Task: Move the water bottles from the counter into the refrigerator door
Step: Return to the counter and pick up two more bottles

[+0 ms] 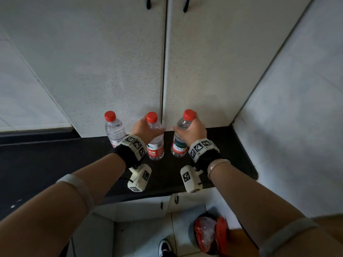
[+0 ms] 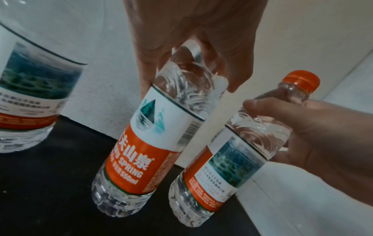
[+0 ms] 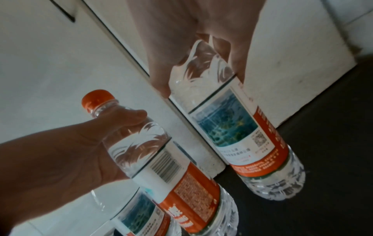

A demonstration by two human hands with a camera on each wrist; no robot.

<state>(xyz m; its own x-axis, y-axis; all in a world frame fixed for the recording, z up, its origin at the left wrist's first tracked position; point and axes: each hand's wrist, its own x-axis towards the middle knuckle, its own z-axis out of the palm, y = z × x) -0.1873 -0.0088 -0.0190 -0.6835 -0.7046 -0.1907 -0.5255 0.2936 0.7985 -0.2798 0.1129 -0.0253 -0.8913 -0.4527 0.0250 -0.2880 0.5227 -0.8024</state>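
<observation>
Three clear water bottles with red caps stand in a row on the black counter [image 1: 55, 160]. My left hand [image 1: 147, 129] grips the middle bottle [image 1: 155, 145] round its shoulder; the left wrist view shows my fingers [image 2: 238, 76] curled over its ribbed upper part [image 2: 145, 143]. My right hand [image 1: 192, 128] grips the right bottle [image 1: 180, 143] just under the cap, and this bottle leans slightly. In the right wrist view that bottle [image 3: 232, 124] has its base on the counter. The left bottle [image 1: 114, 129] stands free beside my left wrist.
White cabinet doors [image 1: 111, 62] with dark handles rise right behind the bottles. A tiled wall [image 1: 297, 108] closes the counter on the right. Below the counter's front edge are lower cabinets, a tiled floor and a bin with a red bag [image 1: 207, 234].
</observation>
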